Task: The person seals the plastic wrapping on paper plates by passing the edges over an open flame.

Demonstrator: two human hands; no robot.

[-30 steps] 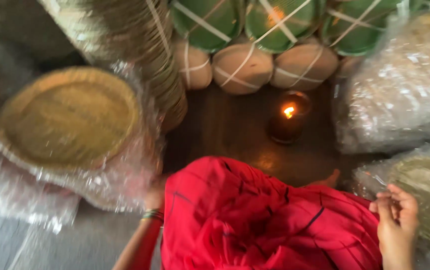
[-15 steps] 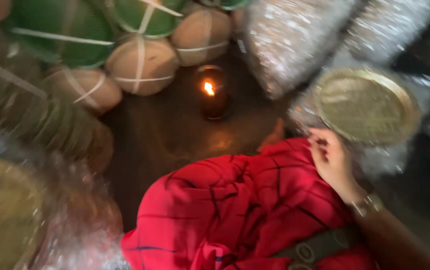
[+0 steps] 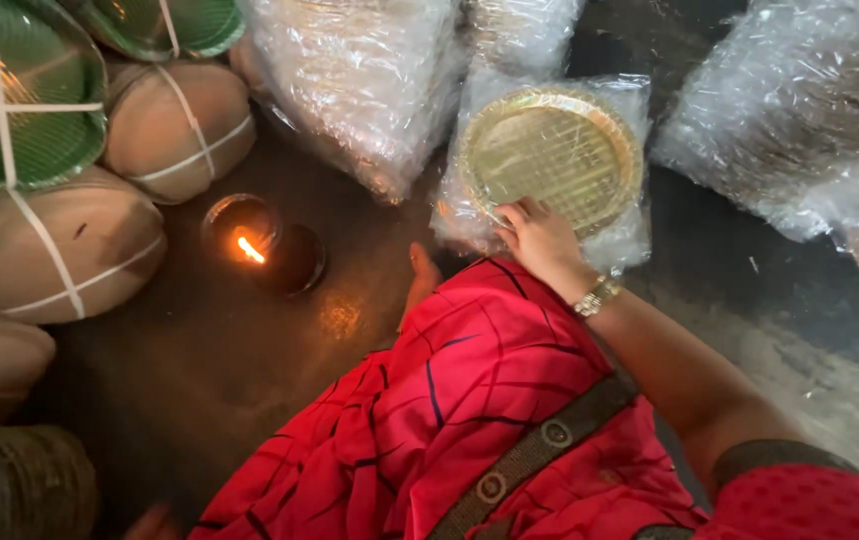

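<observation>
- Nearest, the red cloth (image 3: pixel 470 420) covers the person's lap, and the right arm reaches forward across it.
- Just beyond, the right hand (image 3: pixel 542 238) rests on the near-left rim of the plate pack (image 3: pixel 553 155), fingers curled together on the plastic wrap; it seems to pinch the wrap rather than the plate, though the grip is partly hidden.
- So the pack lies straight ahead and slightly right of that hand, touching it, flat on the floor (image 3: pixel 250 360), round with no long axis.
- Only a sliver at the bottom edge may be the left hand (image 3: pixel 150 522); I cannot tell its state, and it is well apart from the pack, so the right is far nearer.
- Left of the pack, a lit lamp (image 3: pixel 250 245) burns on the floor.
- Farther out, wrapped bundles (image 3: pixel 360 80) lie behind, and tied bowl stacks (image 3: pixel 60 240) at far left.
</observation>
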